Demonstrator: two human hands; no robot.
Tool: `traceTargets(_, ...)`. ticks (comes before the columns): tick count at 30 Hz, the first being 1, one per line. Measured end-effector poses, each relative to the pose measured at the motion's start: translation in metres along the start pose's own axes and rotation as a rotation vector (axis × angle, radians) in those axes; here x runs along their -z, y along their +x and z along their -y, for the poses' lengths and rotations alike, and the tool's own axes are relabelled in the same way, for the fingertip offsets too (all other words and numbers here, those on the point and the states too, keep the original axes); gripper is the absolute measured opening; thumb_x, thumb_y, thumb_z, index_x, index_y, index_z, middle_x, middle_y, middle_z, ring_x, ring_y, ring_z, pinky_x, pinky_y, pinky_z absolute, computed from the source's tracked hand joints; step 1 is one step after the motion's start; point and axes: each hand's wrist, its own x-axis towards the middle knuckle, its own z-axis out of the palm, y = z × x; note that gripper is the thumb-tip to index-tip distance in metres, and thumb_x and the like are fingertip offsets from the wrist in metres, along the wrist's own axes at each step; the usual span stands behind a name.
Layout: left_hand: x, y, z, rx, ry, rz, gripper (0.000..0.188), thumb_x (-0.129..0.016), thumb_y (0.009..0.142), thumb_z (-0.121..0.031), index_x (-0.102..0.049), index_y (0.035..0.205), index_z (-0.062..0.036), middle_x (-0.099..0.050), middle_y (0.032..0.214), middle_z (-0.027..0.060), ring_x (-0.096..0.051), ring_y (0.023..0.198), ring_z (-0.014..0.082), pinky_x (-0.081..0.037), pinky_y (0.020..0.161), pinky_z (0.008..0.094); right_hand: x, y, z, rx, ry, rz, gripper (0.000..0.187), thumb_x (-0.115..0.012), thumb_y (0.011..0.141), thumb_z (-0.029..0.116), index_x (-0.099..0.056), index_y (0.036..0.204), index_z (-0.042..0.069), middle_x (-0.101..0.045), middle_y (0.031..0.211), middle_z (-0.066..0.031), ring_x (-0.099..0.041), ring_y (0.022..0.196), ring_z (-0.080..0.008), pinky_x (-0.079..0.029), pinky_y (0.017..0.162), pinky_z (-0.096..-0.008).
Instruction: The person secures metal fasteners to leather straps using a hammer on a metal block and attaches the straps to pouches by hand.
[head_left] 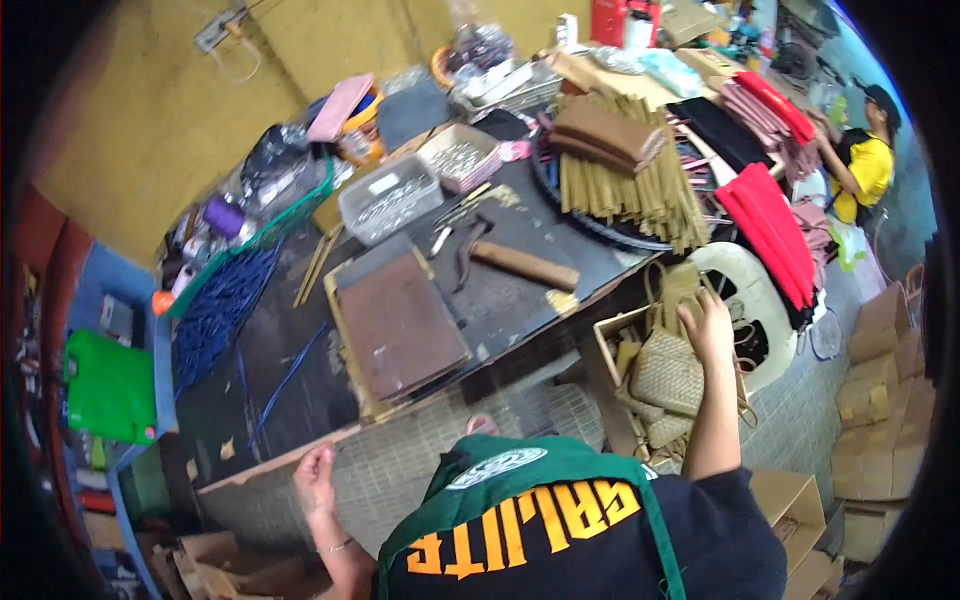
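Observation:
At the right, my right hand (708,325) is over a cardboard box (607,362), its bent fingers closed on the upper part of an olive woven bag (682,288). Below it in the box lies a beige woven bag (668,374) among other woven pieces with thin straps. My left hand (316,476) hangs apart from the table's front edge, fingers curled together. Whatever it may hold is too small to make out. The closest thing on the table to it is a brown flat slab (402,322) on a board.
A hammer (525,265) and clear tub of metal parts (392,200) lie on the dark table (300,385). Olive strips (630,205) overhang its right end. A white stool (775,285) stands beyond the box. Another person (862,165) works at far right.

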Motion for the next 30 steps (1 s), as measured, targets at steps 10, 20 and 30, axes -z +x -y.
traceTargets(10, -0.057, 0.071, -0.046, -0.51, 0.309, 0.087, 0.017, -0.059, 0.072, -0.008, -0.058, 0.087, -0.0001, -0.055, 0.092, 0.0112, -0.053, 0.086, 0.0218, -0.041, 0.077, 0.0273, -0.13, 0.062, 0.196, 0.456, 0.036, 0.266, 0.048, -0.053, 0.074, 0.025, -0.039, 0.119, 0.018, -0.047, 0.098, -0.0083, -0.044, 0.095, -0.0261, -0.041, 0.073, -0.0396)
traceTargets(20, -0.026, 0.101, -0.042, -0.376, 0.27, 0.046, 0.017, -0.058, 0.074, -0.009, -0.059, 0.09, -0.0014, -0.054, 0.096, 0.0099, -0.052, 0.09, 0.0195, -0.041, 0.076, 0.0283, -0.142, 0.11, 0.178, 0.205, -0.121, 0.209, 0.044, -0.051, 0.077, 0.029, -0.041, 0.118, 0.018, -0.047, 0.098, -0.0096, -0.045, 0.093, -0.028, -0.044, 0.07, -0.0412)
traceTargets(30, -0.041, 0.074, -0.06, -0.239, 0.297, -0.1, 0.016, -0.057, 0.076, -0.012, -0.059, 0.09, -0.0029, -0.054, 0.097, 0.0079, -0.052, 0.087, 0.0151, -0.042, 0.069, 0.0217, -0.159, 0.142, 0.239, 0.608, 0.258, 0.069, 0.038, -0.059, 0.068, 0.018, -0.051, 0.105, 0.013, -0.044, 0.108, -0.0117, -0.04, 0.1, -0.0302, -0.04, 0.078, -0.0412)
